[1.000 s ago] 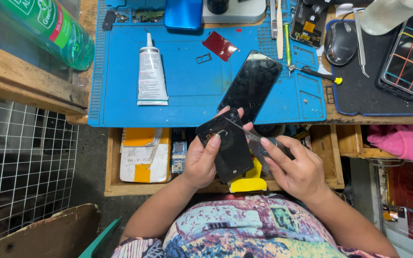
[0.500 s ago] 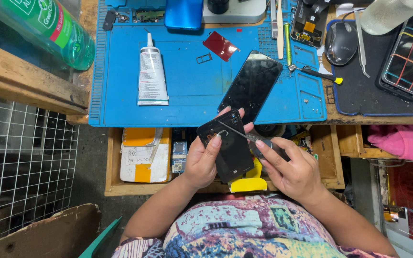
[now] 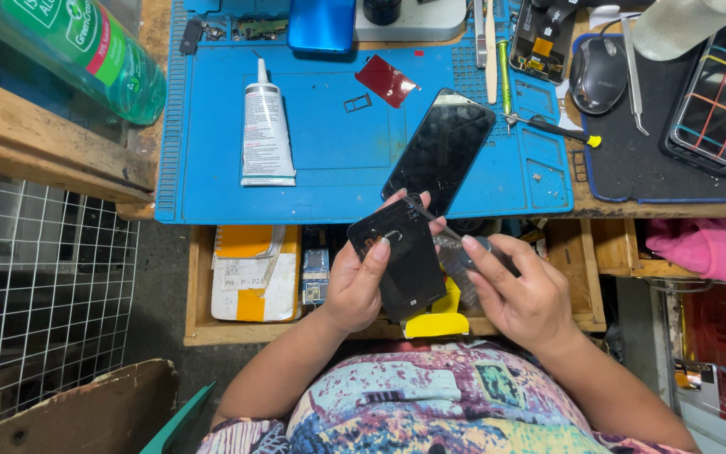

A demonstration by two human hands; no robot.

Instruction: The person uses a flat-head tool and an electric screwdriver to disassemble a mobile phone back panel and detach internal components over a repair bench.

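1. In the head view, our left hand (image 3: pixel 361 282) gripped a black phone frame (image 3: pixel 398 265) over the open drawer (image 3: pixel 203 329), thumb laid across its face and the other fingers curled behind it.
2. Our right hand (image 3: pixel 521 290) pinched a thin dark tool (image 3: pixel 451 235) between thumb and forefinger, with its tip at the frame's upper right edge. We judged this to be work along that edge, part way through a repair.
3. The next move, as we read it, called for a steady left grip and a light, shallow push of the tip along the edge, so as not to slip off it.
4. Just above the hands a black phone screen (image 3: pixel 440 150) lay tilted on the blue work mat (image 3: pixel 338 181), very near the frame's top corner; it seemed the closest thing to knock.
5. Farther off on the mat were a white glue tube (image 3: pixel 265 128), a red film piece (image 3: pixel 386 80) and a small screwdriver (image 3: pixel 552 128). A computer mouse (image 3: pixel 597 74) rested on a dark pad to the right, well apart.
6. A yellow piece (image 3: pixel 435 324) sat below the frame at the drawer's front. We could not tell what it was.
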